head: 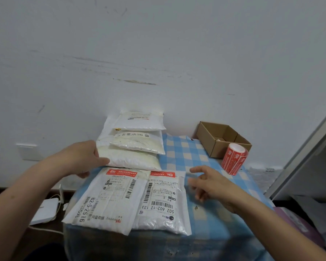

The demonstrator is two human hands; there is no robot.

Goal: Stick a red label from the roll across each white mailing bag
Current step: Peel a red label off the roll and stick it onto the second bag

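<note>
Our left hand (83,159) grips the left edge of the front bag (134,161), thumb on top. That bag is the lowest of the overlapping stack (139,121) at twelve o'clock on the checked table (211,223). Our right hand (209,183) hovers with fingers spread, holding nothing. At its one o'clock stands the label roll (234,160), touching a cardboard box (224,136) behind it. At six o'clock the left labelled bag (111,196) and the right labelled bag (162,200) lie side by side.

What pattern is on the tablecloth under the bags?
The tablecloth has blue and cream checks, seen in the head view.
</note>
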